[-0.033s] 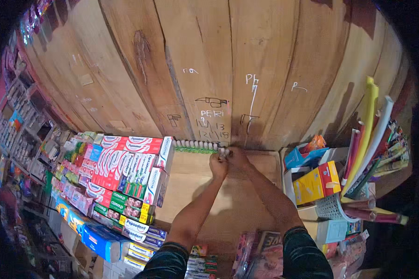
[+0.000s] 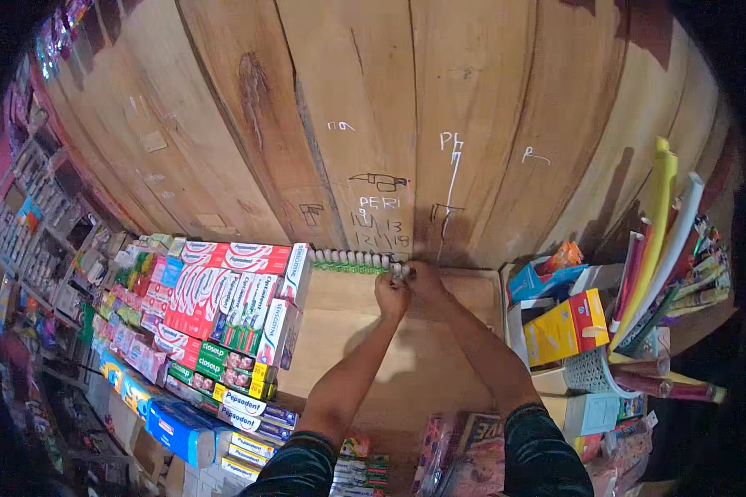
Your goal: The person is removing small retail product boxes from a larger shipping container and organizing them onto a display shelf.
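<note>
Along the foot of the plank wall runs a row of small items (image 2: 352,260) with rounded whitish tops and green lower parts; their kind is too small to tell. Both my hands meet at the right end of this row. My left hand (image 2: 391,291) is closed, its fingers pinched together just in front of the last items. Close beside it, my right hand (image 2: 425,282) curls its fingers toward the same spot. A pale small piece (image 2: 400,270) shows between the hands. What exactly each hand grips is hidden by the fingers.
Stacked toothpaste boxes (image 2: 195,298) fill the left side of the wooden shelf (image 2: 340,331). On the right stand a yellow box (image 2: 555,330), a blue box (image 2: 547,282) and a white basket (image 2: 588,373) with long yellow and white sticks. Plastic-wrapped packs (image 2: 464,455) lie near me.
</note>
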A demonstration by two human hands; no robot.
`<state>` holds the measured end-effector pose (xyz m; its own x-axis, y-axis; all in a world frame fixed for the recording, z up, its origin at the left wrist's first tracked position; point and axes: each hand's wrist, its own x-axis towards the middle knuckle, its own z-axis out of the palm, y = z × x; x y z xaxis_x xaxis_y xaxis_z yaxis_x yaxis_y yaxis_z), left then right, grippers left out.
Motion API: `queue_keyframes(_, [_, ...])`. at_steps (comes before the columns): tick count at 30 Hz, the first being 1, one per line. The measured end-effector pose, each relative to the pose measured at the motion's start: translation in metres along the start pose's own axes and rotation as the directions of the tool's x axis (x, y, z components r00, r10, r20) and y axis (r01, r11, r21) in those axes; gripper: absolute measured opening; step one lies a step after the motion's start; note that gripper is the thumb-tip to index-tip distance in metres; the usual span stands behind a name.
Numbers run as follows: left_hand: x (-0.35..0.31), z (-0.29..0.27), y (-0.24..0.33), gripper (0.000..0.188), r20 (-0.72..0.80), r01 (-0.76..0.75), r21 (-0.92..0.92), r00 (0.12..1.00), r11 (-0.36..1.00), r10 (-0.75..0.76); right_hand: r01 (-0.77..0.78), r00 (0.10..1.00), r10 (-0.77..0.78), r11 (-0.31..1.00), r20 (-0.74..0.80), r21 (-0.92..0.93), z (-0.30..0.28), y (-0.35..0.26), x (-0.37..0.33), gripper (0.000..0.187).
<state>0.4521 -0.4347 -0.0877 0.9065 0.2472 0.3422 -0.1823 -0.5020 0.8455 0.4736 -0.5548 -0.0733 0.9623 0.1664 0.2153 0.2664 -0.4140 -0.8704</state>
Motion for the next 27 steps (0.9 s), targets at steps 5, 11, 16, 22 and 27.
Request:
queue_keyframes(5, [0.002, 0.009, -0.004, 0.025, -0.041, 0.058, -0.065, 0.997, 0.996, -0.060, 0.054, 0.996, -0.069, 0.968, -0.054, -0.245, 0.013, 0.026, 0.020, 0.027])
queue_keyframes(11, [-0.001, 0.016, 0.007, 0.029, -0.088, 0.186, -0.098, 0.977, 0.978, -0.195, 0.113, 0.992, -0.124, 0.955, -0.026, -0.273, 0.014, 0.046, 0.029, 0.024])
queue_keyframes(16, [-0.003, 0.021, 0.010, 0.036, -0.122, 0.217, -0.086, 0.966, 0.972, -0.227, 0.133, 0.988, -0.152, 0.928, -0.027, -0.348, 0.011, 0.041, 0.031, 0.027])
queue_keyframes(22, [-0.003, 0.026, 0.011, 0.042, -0.110, 0.209, -0.087, 0.970, 0.974, -0.218, 0.131, 0.990, -0.143, 0.946, -0.017, -0.296, 0.004, 0.037, 0.038, 0.028])
queue_keyframes(27, [-0.005, 0.025, 0.011, 0.041, -0.062, 0.307, -0.137, 0.946, 0.942, -0.318, -0.061, 0.993, 0.076, 0.986, 0.090, -0.157, -0.002, 0.030, 0.040, 0.032])
